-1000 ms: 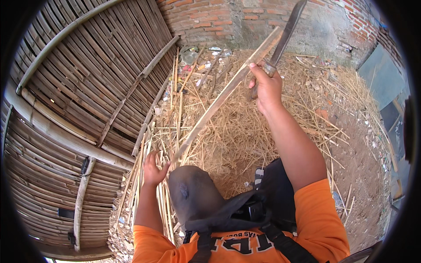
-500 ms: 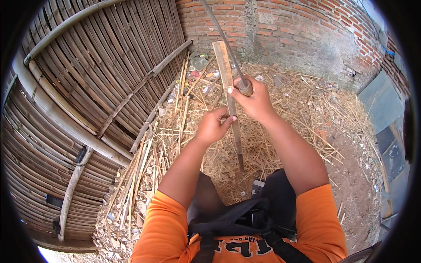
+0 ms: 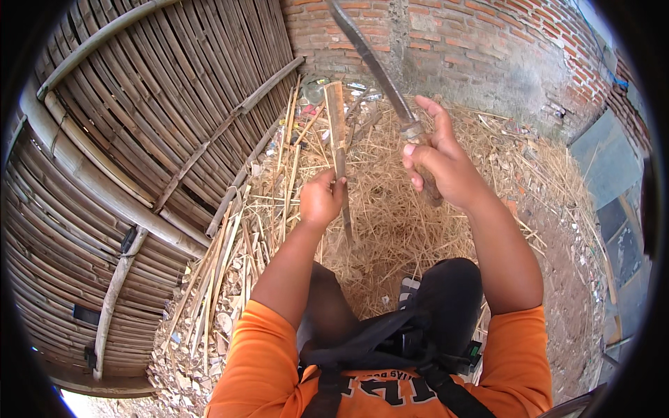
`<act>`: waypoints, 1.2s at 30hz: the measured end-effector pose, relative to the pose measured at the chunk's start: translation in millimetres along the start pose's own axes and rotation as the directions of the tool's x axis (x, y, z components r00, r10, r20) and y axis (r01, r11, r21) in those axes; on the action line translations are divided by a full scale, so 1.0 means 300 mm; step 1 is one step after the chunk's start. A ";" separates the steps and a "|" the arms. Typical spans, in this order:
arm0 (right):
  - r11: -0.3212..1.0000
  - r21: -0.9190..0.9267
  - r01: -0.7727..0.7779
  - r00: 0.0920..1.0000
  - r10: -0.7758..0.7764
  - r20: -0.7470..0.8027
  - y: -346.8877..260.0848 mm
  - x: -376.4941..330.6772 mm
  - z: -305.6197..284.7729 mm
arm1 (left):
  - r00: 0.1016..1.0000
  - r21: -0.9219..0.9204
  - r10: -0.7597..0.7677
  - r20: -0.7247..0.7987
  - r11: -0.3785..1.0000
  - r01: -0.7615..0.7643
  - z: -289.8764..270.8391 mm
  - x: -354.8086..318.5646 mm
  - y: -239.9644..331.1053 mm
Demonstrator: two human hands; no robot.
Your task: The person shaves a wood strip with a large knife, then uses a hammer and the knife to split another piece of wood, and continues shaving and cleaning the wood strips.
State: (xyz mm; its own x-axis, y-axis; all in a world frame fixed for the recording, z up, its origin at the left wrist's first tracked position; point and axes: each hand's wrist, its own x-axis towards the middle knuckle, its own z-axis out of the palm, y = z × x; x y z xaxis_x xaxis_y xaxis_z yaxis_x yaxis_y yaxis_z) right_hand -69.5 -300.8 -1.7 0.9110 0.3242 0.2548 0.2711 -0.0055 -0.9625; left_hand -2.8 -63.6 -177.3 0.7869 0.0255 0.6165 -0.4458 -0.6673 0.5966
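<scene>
My left hand [image 3: 322, 200] is closed round a long split bamboo piece [image 3: 336, 115]. The piece stands nearly upright in the picture, pale and broad at its far end and darker and narrower toward my knees. To its right, my right hand [image 3: 446, 159] grips the wooden handle of a machete [image 3: 373, 61]. Thumb and lower fingers wrap the handle, while the forefinger is raised off it. The dark blade slants up and left toward the brick wall, its tip cut off by the picture's edge. Blade and bamboo are apart.
A slatted bamboo wall [image 3: 160, 104] rises on the left, a brick wall [image 3: 467, 52] at the back. Straw and shavings [image 3: 390, 209] cover the ground between my legs. Long bamboo strips [image 3: 216, 279] lie along the left. Grey sheets [image 3: 606, 164] lean at the right.
My right hand has moved right, away from the bamboo, and the machete's blade has turned its flat side into view. My left hand has shifted slightly left with the bamboo.
</scene>
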 end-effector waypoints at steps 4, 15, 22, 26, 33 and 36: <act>0.999 0.031 -0.022 0.997 0.019 0.077 -0.034 -0.052 0.049 | 0.999 0.011 -0.051 0.017 0.999 0.051 0.005 -0.007 0.007; 0.997 0.075 -0.035 0.993 0.026 0.112 -0.053 -0.064 0.098 | 0.997 0.040 -0.071 0.042 0.997 0.069 -0.015 -0.012 0.028; 0.996 0.080 -0.048 0.995 0.041 0.088 -0.044 -0.078 0.118 | 0.992 0.072 -0.090 0.086 0.994 0.084 -0.023 -0.008 0.038; 0.989 0.136 -0.065 0.996 0.055 0.074 -0.056 -0.081 0.152 | 1.000 0.023 -0.019 -0.021 1.000 0.019 -0.016 -0.019 0.021; 0.954 0.292 -0.067 0.996 0.048 0.073 -0.037 -0.083 0.241 | 0.961 -0.705 -0.027 0.274 0.675 0.220 -0.224 -0.175 0.296; 0.939 0.338 -0.063 0.998 0.050 0.047 -0.036 -0.094 0.267 | 0.935 -0.676 0.017 0.353 0.696 0.243 -0.356 -0.197 0.462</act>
State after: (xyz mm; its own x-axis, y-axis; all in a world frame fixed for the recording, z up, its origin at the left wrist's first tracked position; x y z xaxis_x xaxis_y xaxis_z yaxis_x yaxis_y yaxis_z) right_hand -122.8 -234.2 -6.1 0.9080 0.3673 0.2016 0.0923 0.2939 -0.9514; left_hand -156.7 -78.2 -76.0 0.8793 -0.2504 0.4051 -0.4074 0.0454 0.9121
